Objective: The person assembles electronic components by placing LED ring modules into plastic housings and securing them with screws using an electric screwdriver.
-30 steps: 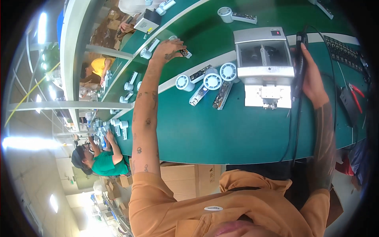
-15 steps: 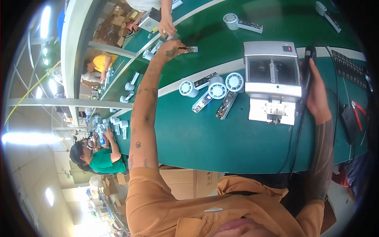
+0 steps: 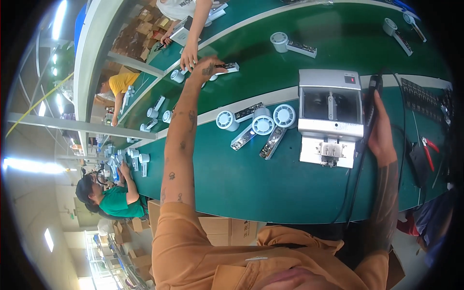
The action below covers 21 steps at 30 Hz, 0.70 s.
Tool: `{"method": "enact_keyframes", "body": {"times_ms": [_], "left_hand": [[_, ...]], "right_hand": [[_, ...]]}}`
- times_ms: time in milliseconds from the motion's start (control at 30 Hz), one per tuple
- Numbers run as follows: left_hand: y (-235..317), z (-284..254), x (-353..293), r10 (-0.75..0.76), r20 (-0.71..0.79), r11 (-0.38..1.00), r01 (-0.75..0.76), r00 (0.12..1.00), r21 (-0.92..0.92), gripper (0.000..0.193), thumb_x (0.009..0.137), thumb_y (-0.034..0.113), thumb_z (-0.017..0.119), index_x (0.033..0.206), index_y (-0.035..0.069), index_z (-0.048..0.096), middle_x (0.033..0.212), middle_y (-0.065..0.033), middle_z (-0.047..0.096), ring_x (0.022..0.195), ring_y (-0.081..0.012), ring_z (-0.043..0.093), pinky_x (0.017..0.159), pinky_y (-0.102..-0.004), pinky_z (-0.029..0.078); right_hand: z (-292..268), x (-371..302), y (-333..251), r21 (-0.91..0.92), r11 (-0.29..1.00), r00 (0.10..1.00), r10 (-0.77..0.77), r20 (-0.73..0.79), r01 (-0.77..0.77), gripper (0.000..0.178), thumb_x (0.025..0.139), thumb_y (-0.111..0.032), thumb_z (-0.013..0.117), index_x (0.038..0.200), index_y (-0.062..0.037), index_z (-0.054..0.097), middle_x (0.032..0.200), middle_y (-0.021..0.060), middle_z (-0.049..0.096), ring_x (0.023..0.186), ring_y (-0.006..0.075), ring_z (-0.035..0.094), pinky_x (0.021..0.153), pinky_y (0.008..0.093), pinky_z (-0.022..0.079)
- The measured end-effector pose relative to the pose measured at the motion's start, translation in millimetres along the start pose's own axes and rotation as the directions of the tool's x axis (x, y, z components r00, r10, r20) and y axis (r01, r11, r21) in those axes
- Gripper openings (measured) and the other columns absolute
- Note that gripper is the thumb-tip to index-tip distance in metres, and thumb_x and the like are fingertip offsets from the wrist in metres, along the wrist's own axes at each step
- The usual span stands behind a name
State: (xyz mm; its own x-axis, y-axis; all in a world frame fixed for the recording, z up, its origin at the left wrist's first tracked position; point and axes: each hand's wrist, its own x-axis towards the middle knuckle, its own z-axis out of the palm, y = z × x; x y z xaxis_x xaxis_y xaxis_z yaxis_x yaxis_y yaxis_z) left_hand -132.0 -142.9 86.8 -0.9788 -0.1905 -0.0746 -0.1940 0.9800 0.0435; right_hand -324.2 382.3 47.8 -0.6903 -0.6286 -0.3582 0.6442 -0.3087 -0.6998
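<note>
Your left hand [image 3: 207, 70] reaches far across the green surface [image 3: 241, 179], fingers closed on a small white-and-dark fan unit [image 3: 227, 67] beside another person's hand [image 3: 188, 57]. Your right hand [image 3: 382, 137] grips a black corded tool [image 3: 369, 104] beside the grey machine [image 3: 330, 110]. Workers line the long factory bench.
</note>
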Motion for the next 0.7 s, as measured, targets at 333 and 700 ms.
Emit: {"method": "enact_keyframes", "body": {"times_ms": [333,700], "left_hand": [[4.6,-2.0,-1.6,-0.107,0.063,0.983,0.115,0.992,-0.140,0.047,0.080,0.051,0.078,0.100,0.009,0.079,0.089,-0.0158,0.072,0.089,-0.0325,0.068,0.079,-0.0404,0.051],[24.0,-18.2,-39.0,0.022,-0.170,0.983,0.009,0.985,0.184,0.032,0.087,0.036,0.074,0.101,0.008,0.073,0.092,-0.0164,0.073,0.089,-0.0382,0.068,0.078,-0.0476,0.053]], "right_hand": [[-5.2,1.6,-6.8,0.015,1.000,1.000,0.023,0.018,-0.023,0.045,0.102,-0.050,0.057,0.118,-0.0069,0.054,0.070,0.0044,0.053,0.058,0.0147,0.053,0.055,0.0297,0.044],[-5.3,-5.7,2.6,0.031,0.999,0.997,0.022,0.078,-0.025,0.045,0.102,-0.049,0.058,0.114,-0.0058,0.052,0.067,0.0066,0.054,0.056,0.0174,0.056,0.054,0.0327,0.048]]}}
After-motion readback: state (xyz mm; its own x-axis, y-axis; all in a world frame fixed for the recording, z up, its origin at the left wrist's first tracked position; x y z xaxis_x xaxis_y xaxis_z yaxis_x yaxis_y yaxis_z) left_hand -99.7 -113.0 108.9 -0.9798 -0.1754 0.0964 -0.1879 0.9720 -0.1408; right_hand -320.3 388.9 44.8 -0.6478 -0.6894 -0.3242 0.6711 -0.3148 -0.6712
